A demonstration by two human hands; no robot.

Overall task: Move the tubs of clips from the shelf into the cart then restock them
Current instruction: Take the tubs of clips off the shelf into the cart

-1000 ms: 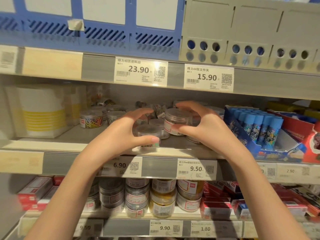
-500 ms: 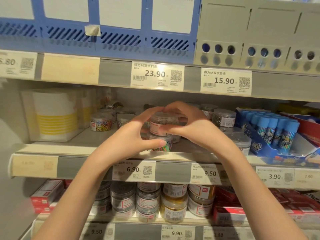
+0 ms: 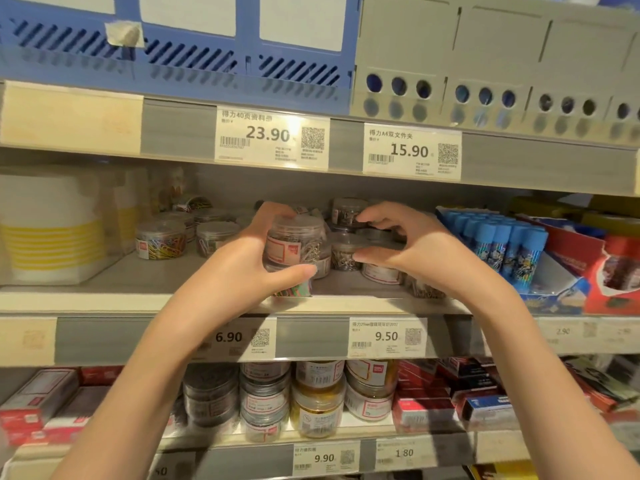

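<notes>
Early stage: tubs of clips (image 3: 159,239) mostly on shelf (image 3: 138,303), above 6.90 tag (image 3: 239,337). Left hand (image 3: 249,261) grips stacked tubs (image 3: 294,244); right hand (image 3: 401,244) pinches neighbouring tub (image 3: 346,252). Cart unseen; restocking remains.

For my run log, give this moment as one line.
left hand: grips clip tub | right hand: pinches second tub | shelf

A stationery shop: price labels (image 3: 272,138) line each shelf edge (image 3: 173,337) above stacked clip tubs (image 3: 265,400) and glue sticks (image 3: 502,244).
</notes>
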